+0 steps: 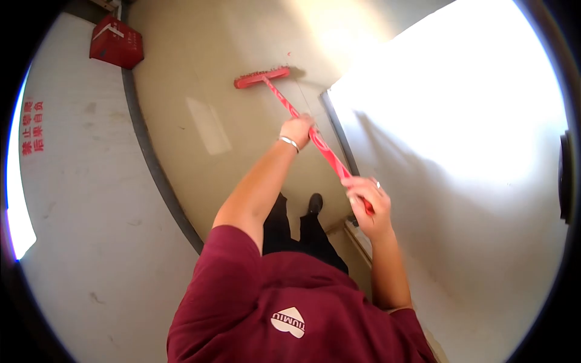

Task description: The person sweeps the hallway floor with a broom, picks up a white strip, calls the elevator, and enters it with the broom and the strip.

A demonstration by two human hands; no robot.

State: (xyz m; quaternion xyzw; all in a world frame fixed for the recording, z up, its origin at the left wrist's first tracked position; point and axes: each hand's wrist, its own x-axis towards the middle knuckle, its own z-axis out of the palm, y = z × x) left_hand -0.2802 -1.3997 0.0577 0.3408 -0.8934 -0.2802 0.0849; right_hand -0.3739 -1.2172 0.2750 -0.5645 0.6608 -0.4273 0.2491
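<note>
A long red and pink patterned handle [330, 155] slants across the middle of the view, up to a red broom head [262, 77] on the beige floor. Partway down the handle, my left hand [297, 130], with a silver bracelet at its wrist, is wrapped round it. Near the handle's lower end my right hand [370, 204], with a ring on one finger, grips it too. The broom head's dark bristles face away from me.
A red box [117, 42] stands at the upper left beside the wall. A pale wall with red lettering [33, 128] runs along the left, with a dark skirting strip. At the right is a white wall [436, 145]. My shoe [315, 204] shows below the hands.
</note>
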